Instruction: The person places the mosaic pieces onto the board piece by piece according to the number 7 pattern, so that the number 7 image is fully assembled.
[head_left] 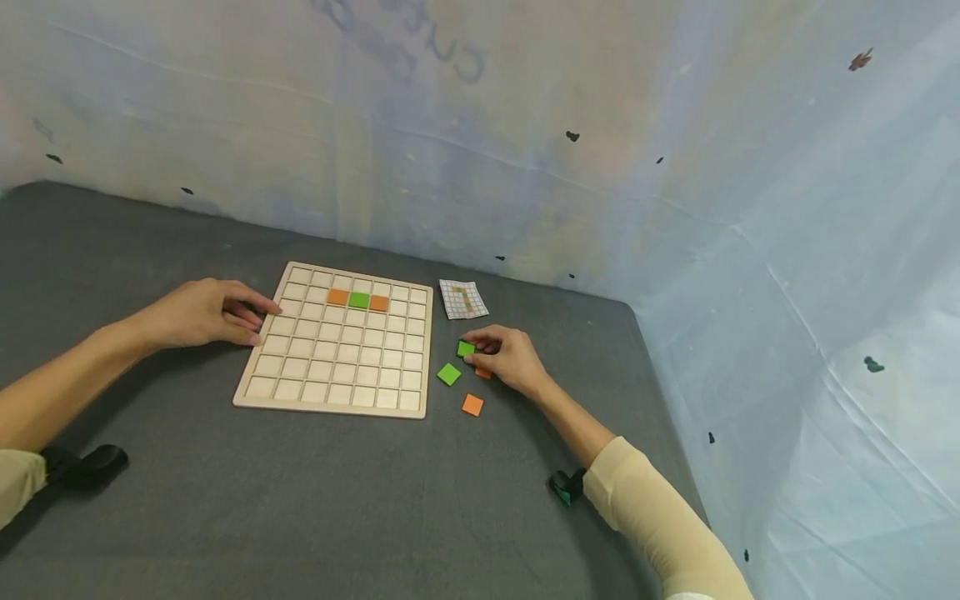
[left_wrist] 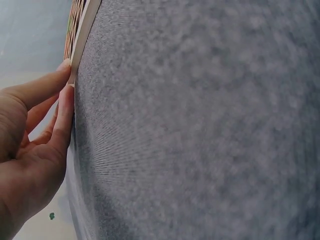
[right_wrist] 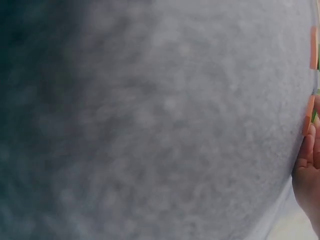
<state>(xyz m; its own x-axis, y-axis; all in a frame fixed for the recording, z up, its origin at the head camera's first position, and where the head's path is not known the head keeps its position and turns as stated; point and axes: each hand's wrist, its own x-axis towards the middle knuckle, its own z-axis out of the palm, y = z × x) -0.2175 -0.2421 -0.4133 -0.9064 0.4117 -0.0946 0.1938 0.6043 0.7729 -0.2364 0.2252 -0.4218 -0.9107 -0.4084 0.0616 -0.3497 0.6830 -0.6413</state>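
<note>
A square wooden grid board (head_left: 330, 409) lies on the grey cloth, with an orange tile (head_left: 338, 297), a green tile (head_left: 359, 300) and another orange tile (head_left: 378, 303) in a row near its far side. My left hand (head_left: 202, 312) rests at the board's left edge, thumb and index fingertips touching the rim (left_wrist: 82, 40). Right of the board, my right hand (head_left: 512, 357) pinches a green tile (head_left: 466, 348) between thumb and fingers. Partly hidden under that hand is an orange tile (head_left: 483, 372). Beside it lie a loose green tile (head_left: 449, 374) and an orange tile (head_left: 472, 405).
A small printed pattern card (head_left: 463, 299) lies beyond my right hand, by the board's far right corner. Dark grey cloth (head_left: 337, 500) covers the table. Pale sheeting (head_left: 487, 150) hangs behind the table and along its right side.
</note>
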